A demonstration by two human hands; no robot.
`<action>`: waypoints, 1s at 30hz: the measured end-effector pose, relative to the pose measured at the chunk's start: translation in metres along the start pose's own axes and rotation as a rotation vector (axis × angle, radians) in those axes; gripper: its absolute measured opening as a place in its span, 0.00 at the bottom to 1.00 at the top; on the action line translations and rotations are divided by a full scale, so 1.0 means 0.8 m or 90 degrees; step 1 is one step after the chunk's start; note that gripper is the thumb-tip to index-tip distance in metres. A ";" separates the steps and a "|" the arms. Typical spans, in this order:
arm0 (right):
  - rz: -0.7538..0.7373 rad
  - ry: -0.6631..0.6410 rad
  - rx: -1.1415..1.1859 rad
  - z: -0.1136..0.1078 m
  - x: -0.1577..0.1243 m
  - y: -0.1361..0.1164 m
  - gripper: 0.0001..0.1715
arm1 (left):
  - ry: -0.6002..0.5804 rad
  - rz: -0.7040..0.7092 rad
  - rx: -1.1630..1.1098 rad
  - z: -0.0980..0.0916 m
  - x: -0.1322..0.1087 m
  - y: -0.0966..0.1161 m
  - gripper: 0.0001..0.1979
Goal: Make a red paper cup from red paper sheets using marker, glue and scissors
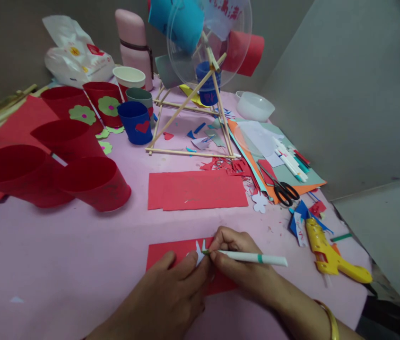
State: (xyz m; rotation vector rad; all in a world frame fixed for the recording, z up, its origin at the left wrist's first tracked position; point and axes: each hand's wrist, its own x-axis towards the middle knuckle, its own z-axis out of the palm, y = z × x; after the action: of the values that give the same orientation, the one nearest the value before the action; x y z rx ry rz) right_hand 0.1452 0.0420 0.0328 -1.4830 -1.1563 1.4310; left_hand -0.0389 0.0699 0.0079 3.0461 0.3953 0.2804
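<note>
While your left hand [178, 283] rests on the red card [159, 252], its fingers hold down a small white cutout [200, 251]. Whether that grip pinches the cutout or just presses it, you cannot tell. Your right hand [239, 252] has its grip closed around a white marker [260, 258] with a green band. The marker's tip is right at the cutout, near your left fingers. The cutout lies on top of the red card, and the card lies on the pink desk [79, 259] in front of you.

Just past the card, you have two flat red sheets [203, 191], one partly on top of the other. Black scissors [285, 192] lie near them on the right, and a yellow glue gun [329, 257] lies to the right of your right hand. Over on your left stand some red cups [95, 184], with a blue cup [134, 123] behind them that has a red heart. Farther back stands a stick frame [186, 109].
</note>
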 end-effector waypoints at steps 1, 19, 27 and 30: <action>0.004 -0.003 0.000 0.000 0.001 0.000 0.10 | 0.003 0.002 0.000 0.000 0.000 0.000 0.12; 0.013 -0.005 0.014 -0.001 0.003 0.002 0.11 | -0.016 0.013 0.003 0.000 -0.001 -0.001 0.11; 0.010 0.009 0.024 0.004 0.000 0.001 0.11 | 0.005 0.006 0.007 0.002 0.000 -0.001 0.14; 0.010 0.012 0.022 0.004 0.000 0.001 0.11 | 0.015 0.007 -0.006 -0.002 0.002 -0.002 0.12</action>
State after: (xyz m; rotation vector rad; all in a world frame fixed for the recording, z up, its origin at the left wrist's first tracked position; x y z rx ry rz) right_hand 0.1423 0.0417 0.0316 -1.4825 -1.1050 1.4372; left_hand -0.0380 0.0718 0.0094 3.0394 0.3775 0.3191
